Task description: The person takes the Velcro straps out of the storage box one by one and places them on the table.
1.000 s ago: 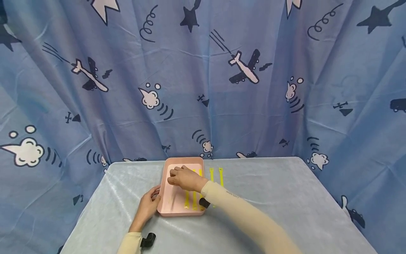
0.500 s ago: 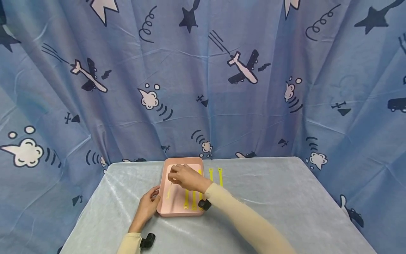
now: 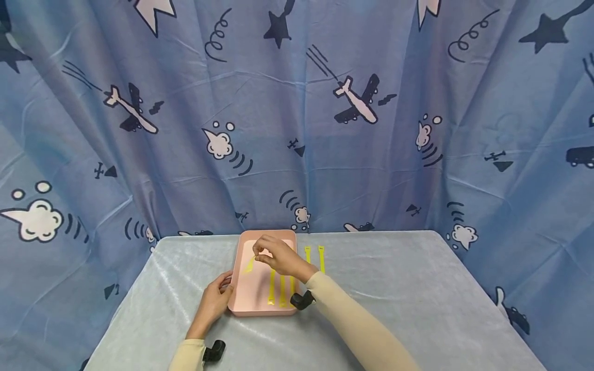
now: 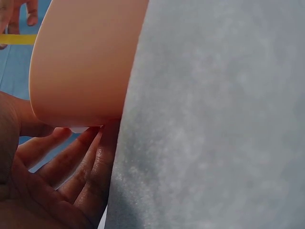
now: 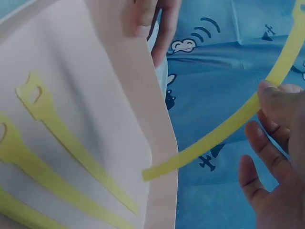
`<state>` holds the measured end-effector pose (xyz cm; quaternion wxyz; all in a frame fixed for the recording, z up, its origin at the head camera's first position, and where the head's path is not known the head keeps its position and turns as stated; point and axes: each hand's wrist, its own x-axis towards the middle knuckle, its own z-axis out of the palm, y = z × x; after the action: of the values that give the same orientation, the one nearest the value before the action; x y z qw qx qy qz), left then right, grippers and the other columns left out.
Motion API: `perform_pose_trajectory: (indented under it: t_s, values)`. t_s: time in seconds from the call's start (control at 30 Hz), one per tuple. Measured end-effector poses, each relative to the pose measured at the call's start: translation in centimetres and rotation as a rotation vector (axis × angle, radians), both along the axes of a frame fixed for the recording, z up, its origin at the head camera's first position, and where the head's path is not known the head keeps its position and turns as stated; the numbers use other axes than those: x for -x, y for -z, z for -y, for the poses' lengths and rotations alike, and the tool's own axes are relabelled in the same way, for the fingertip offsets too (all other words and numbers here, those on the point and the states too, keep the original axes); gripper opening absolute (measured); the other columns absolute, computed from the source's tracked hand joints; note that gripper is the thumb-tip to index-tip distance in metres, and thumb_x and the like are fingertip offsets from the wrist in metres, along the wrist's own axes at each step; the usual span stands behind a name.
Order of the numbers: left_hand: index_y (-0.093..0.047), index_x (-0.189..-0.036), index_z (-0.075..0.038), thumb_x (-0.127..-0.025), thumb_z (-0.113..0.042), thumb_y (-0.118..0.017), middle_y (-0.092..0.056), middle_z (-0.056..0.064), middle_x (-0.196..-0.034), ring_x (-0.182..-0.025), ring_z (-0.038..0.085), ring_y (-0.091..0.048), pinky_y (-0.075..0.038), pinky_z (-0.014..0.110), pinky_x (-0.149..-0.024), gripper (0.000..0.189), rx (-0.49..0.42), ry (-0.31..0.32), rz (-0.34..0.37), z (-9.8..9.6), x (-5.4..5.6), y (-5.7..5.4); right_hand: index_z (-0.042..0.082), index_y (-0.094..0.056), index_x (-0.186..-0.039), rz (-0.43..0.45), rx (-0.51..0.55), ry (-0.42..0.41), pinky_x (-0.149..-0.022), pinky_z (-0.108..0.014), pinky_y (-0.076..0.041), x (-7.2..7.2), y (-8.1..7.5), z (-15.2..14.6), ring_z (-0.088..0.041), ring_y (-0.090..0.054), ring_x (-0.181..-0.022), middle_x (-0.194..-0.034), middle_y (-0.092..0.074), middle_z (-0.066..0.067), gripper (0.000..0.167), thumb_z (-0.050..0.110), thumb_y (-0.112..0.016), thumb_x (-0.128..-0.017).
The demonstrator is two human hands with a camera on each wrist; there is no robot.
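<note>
Right wrist view: right grip, nearly closed, pinches yellow strap mid-length; loose tail could swing, catching the tray's left edge, which left grip clasps.

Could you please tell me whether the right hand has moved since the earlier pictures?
Yes: in the head view, the right hand has shifted slightly rightward and up the picture, judged against the pink tray, which has stayed put.

A soft, blurry shadow streaks the tray.
</note>
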<state>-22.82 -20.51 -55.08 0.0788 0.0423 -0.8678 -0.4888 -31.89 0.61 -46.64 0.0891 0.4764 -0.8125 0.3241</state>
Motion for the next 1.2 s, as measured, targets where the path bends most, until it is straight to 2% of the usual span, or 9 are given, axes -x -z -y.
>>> perform_pose_trajectory:
  t_s: [0.1, 0.2, 0.5, 0.73, 0.93, 1.2]
  values:
    - [-0.055, -0.137, -0.001, -0.095, -0.004, -0.055, -0.066, 0.023, -0.124, -0.107, 0.036, -0.067, -0.056, 0.044, -0.088, 0.042, -0.002, -0.004, -0.002, 0.0, 0.0, 0.0, 0.014, -0.056, -0.092, 0.074, 0.06, 0.012, -0.081, -0.033, -0.054, -0.1, 0.1, -0.3, -0.013, -0.059, -0.096, -0.098, -0.059, 0.0, 0.011, 0.013, -0.067, -0.092]
    - [-0.055, -0.137, -0.001, -0.095, -0.004, -0.055, -0.066, 0.023, -0.124, -0.106, 0.035, -0.067, -0.057, 0.044, -0.087, 0.042, -0.003, -0.002, -0.006, 0.1, 0.0, 0.2, 0.015, -0.056, -0.092, 0.164, 0.104, 0.041, -0.077, -0.028, -0.052, -0.4, 0.2, -0.7, -0.012, -0.059, -0.094, -0.097, -0.06, 0.001, 0.01, 0.013, -0.066, -0.093]
    - [-0.054, -0.137, -0.001, -0.095, -0.005, -0.056, -0.066, 0.023, -0.124, -0.108, 0.034, -0.067, -0.057, 0.042, -0.088, 0.042, -0.023, 0.006, 0.002, 0.0, -0.1, 0.3, 0.009, -0.056, -0.097, 0.422, 0.267, 0.135, -0.073, -0.022, -0.047, -1.2, 1.4, -1.2, -0.014, -0.058, -0.087, -0.095, -0.065, -0.006, 0.006, 0.013, -0.061, -0.096]
    - [-0.055, -0.137, -0.001, -0.096, -0.005, -0.055, -0.066, 0.023, -0.123, -0.106, 0.034, -0.067, -0.057, 0.041, -0.086, 0.041, -0.01, -0.003, -0.005, 0.0, -0.1, -0.2, -0.001, -0.054, -0.102, 0.518, 0.374, 0.183, -0.08, -0.021, -0.052, -1.4, 1.7, -1.5, -0.015, -0.059, -0.091, -0.099, -0.061, -0.015, 0.009, 0.001, -0.06, -0.095]
    - [-0.054, -0.138, -0.001, -0.096, -0.006, -0.055, -0.066, 0.023, -0.124, -0.105, 0.034, -0.068, -0.057, 0.041, -0.086, 0.042, -0.02, 0.002, 0.0, 0.0, -0.1, -0.3, -0.003, -0.052, -0.106, 0.629, 0.497, 0.221, -0.066, -0.016, -0.046, -1.6, 1.8, -2.0, -0.009, -0.055, -0.079, -0.093, -0.058, -0.012, 0.016, 0.002, -0.062, -0.094]
    - [-0.053, -0.139, -0.002, -0.096, -0.005, -0.055, -0.065, 0.024, -0.125, -0.106, 0.034, -0.068, -0.057, 0.043, -0.087, 0.043, -0.02, 0.02, -0.002, 0.0, -0.1, 0.0, -0.005, -0.053, -0.113, 0.719, 0.572, 0.251, -0.062, -0.019, -0.045, -1.8, 1.7, -3.3, -0.023, -0.055, -0.079, -0.092, -0.059, -0.01, 0.022, 0.004, -0.062, -0.095]
